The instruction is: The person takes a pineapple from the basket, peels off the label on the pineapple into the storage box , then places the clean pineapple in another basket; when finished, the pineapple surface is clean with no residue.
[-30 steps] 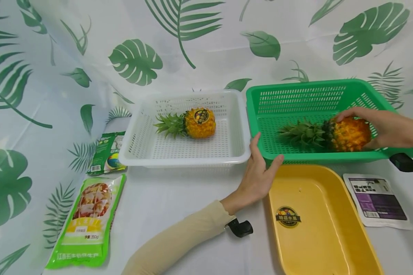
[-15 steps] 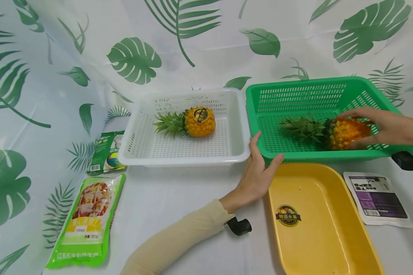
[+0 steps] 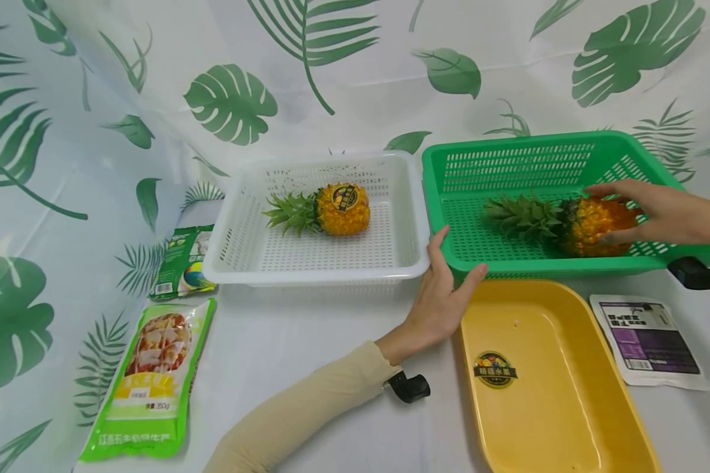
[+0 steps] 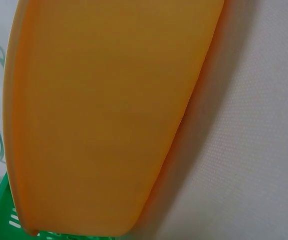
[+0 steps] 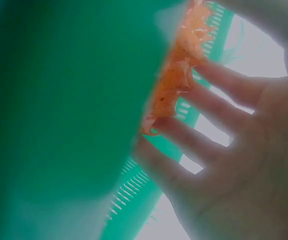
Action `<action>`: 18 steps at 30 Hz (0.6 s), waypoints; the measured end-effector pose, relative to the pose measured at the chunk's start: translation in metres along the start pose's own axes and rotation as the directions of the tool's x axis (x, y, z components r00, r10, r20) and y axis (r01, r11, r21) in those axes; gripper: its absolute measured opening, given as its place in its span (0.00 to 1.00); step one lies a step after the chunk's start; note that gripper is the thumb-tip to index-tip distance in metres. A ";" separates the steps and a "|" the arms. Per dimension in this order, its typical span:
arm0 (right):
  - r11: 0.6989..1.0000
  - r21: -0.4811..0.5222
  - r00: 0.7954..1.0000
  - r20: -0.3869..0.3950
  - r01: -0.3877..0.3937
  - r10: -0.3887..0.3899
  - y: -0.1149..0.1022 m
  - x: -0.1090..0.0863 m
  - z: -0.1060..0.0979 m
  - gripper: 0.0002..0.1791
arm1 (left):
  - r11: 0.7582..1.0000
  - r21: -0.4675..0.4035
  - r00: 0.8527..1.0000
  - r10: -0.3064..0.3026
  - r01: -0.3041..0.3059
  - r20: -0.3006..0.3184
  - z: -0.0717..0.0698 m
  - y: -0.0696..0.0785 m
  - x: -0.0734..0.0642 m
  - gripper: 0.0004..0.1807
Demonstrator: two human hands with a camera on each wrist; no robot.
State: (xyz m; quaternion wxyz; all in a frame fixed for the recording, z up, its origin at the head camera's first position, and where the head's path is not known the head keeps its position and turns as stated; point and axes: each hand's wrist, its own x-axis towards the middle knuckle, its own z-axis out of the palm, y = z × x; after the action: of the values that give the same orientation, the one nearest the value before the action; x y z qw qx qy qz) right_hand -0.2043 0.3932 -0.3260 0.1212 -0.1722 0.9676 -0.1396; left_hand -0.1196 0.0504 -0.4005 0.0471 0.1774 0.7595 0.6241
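Observation:
In the head view a pineapple [image 3: 603, 223] lies on its side in the green basket [image 3: 461, 217], leaves pointing left. My right hand [image 3: 657, 213] is over its body, thumb and fingers spread to either side. The right wrist view shows the fingers fairly straight, their tips at the orange pineapple skin [image 5: 171, 92]. Fingers extended, my left hand [image 3: 432, 309] rests at the green basket's near left corner, beside the white basket [image 3: 313, 276]. In that white basket lies a second pineapple [image 3: 343, 210] with a round black and gold label.
A yellow tray [image 3: 544, 394] with a fruit sticker stands in front of the green basket. To its right lies a white and purple packet [image 3: 651, 345]. A bright green food packet [image 3: 154, 381] and a smaller green packet [image 3: 183, 263] lie on the left.
My right thumb has come up from the pineapple's near side to over its body, and the fingers have loosened. The left hand stays at the basket corner.

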 end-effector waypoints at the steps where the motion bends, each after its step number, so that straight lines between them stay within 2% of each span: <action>1: 1.000 -0.005 1.000 -0.004 0.006 -0.006 0.000 0.000 0.000 0.40 | 1.000 0.002 1.000 0.000 0.000 0.001 0.000 0.000 0.000 0.43; 12: 0.992 -0.077 0.990 -0.092 0.103 -0.110 0.002 -0.005 0.005 0.42 | 1.000 0.008 1.000 0.001 -0.002 0.005 -0.001 0.000 0.000 0.43; 18: 0.990 -0.083 0.987 -0.103 0.118 -0.126 0.006 -0.004 0.007 0.42 | 1.000 0.010 1.000 -0.001 0.001 0.007 -0.001 -0.001 0.000 0.43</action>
State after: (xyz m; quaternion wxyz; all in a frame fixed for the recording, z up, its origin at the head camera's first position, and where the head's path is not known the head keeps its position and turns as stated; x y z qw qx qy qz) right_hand -0.2011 0.3988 -0.3335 0.0532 -0.2278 0.9650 -0.1186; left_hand -0.1204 0.0494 -0.4010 0.0493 0.1795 0.7625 0.6197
